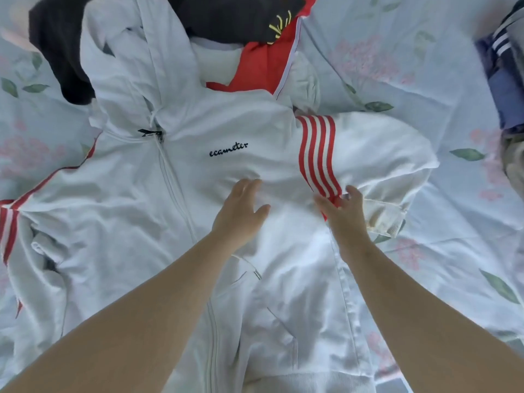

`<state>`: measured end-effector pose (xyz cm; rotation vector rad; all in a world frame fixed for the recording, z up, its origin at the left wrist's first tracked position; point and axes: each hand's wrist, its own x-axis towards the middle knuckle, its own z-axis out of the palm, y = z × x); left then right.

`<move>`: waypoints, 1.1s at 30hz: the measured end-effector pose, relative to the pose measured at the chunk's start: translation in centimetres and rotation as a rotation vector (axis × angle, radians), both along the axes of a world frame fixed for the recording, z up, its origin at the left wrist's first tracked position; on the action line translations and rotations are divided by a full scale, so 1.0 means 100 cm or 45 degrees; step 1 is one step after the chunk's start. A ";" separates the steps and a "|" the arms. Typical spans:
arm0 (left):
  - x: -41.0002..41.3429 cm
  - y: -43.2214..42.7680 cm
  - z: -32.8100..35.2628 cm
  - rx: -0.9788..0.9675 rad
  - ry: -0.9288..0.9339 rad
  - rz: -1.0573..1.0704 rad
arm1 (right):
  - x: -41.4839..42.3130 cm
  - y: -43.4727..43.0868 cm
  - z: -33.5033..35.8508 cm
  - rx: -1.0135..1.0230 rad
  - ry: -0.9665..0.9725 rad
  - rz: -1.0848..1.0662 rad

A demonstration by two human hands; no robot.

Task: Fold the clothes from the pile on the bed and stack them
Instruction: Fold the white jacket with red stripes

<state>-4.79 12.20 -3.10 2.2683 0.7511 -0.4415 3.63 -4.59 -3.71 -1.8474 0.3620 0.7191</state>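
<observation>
A white zip-up hooded jacket [136, 211] lies face up on the bed, with black script on the chest and red-and-white stripes on the sleeves. My left hand [241, 214] rests flat and open on its front, right of the zipper. My right hand [344, 214] touches the right sleeve [377, 154] at the red stripes, fingers spread; that sleeve is bent across the bed with its cuff beside my hand. The left sleeve trails off to the left edge. The pile behind holds a red garment [261, 66] and a black garment [235, 15].
The bedsheet [425, 80] is pale blue with pink flowers and green leaves. Another dark garment [56, 52] lies at the back left. Folded dark blue clothes with white stripes [507, 80] sit at the right edge.
</observation>
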 end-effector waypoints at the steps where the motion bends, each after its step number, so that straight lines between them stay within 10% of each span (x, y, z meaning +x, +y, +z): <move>1: -0.003 -0.002 -0.003 0.007 0.020 -0.014 | -0.011 -0.004 -0.009 -0.133 -0.019 0.207; 7: -0.054 -0.036 -0.021 0.188 0.073 -0.165 | -0.068 -0.044 -0.015 -0.863 0.052 0.784; 20: -0.205 -0.089 -0.033 0.665 0.158 -0.293 | -0.199 -0.119 -0.008 -1.034 -0.161 1.032; 33: -0.279 -0.137 -0.039 0.398 0.083 0.145 | -0.210 -0.152 -0.030 -1.026 -0.135 0.747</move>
